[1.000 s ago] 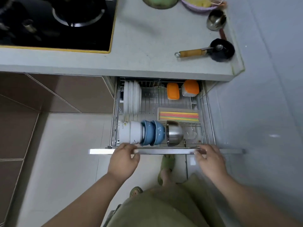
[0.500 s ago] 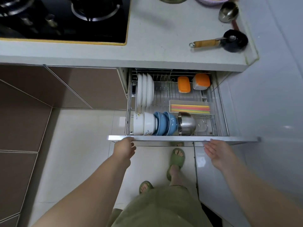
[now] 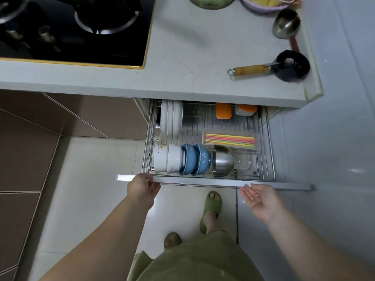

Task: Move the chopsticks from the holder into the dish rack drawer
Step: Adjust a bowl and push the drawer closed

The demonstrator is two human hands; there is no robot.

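Observation:
The wire dish rack drawer (image 3: 269, 138) stands partly pulled out under the counter. Coloured chopsticks (image 3: 230, 140) lie flat in a clear tray on its right side. My left hand (image 3: 143, 188) rests against the drawer's metal front bar (image 3: 198, 181) near its left end, fingers loosely apart, holding nothing. My right hand (image 3: 258, 197) hovers palm-up just below the bar's right part, fingers spread and holding nothing. No chopstick holder is in view.
White plates (image 3: 171, 118), white and blue bowls (image 3: 182, 161), a steel bowl (image 3: 223, 162) and orange-lidded boxes (image 3: 223, 110) fill the rack. On the counter (image 3: 192, 47) are a hob (image 3: 71, 27), a ladle (image 3: 286, 23) and a small black pan (image 3: 292, 65). My sandalled feet (image 3: 211, 207) stand below the drawer.
Both hands have let go of the front bar they gripped a second ago. The right hand has opened and dropped just below it. The drawer has slid further in under the counter.

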